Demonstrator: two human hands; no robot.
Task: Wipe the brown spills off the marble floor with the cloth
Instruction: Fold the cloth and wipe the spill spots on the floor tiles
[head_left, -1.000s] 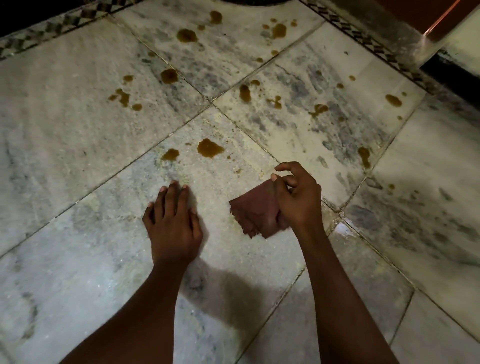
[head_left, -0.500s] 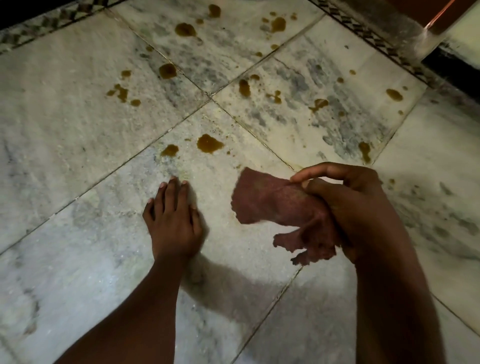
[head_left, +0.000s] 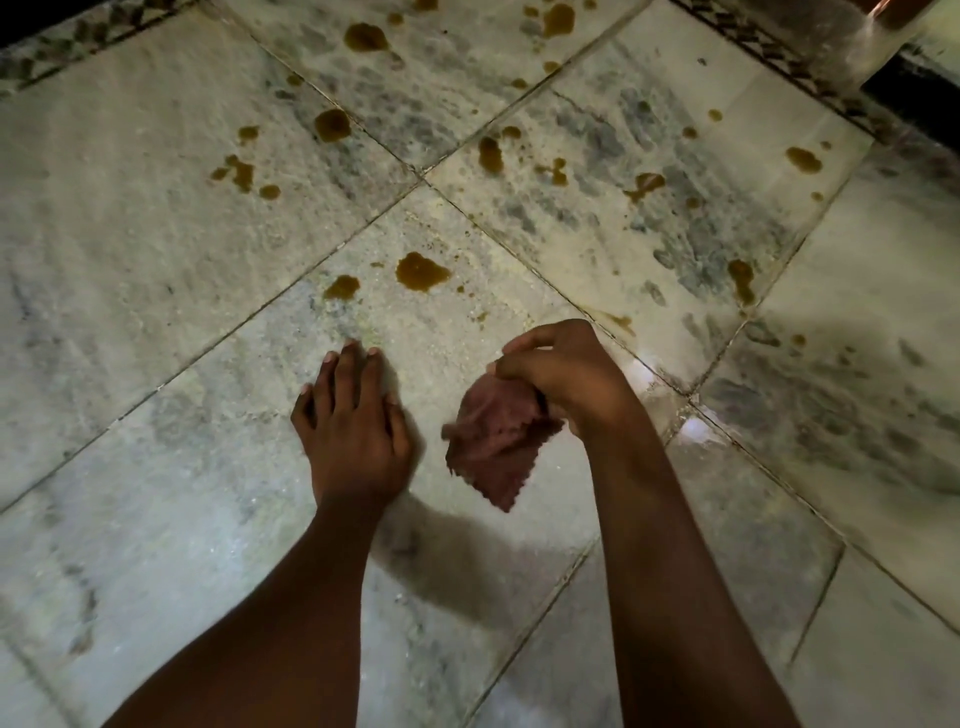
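Observation:
A dark red cloth (head_left: 493, 447) with a zigzag edge hangs bunched from my right hand (head_left: 566, 379), a little above the marble floor (head_left: 130, 249). My left hand (head_left: 353, 426) lies flat on the floor just left of the cloth, fingers together and pointing away from me. The nearest brown spill (head_left: 420, 270) is a large blot just beyond both hands, with a smaller blot (head_left: 342, 287) to its left. Several more brown spills dot the tiles farther out, such as one at the far middle (head_left: 332, 124) and one at the right (head_left: 742, 280).
A patterned dark tile border (head_left: 779, 57) runs along the far right, with a dark step or threshold (head_left: 914, 98) beyond it. Another patterned border (head_left: 78, 47) lines the far left. Grout lines cross the floor diagonally.
My right hand lifted the cloth off the floor, swung it out to the right, then brought it back near my left hand, bunched and hanging. My left hand stayed planted.

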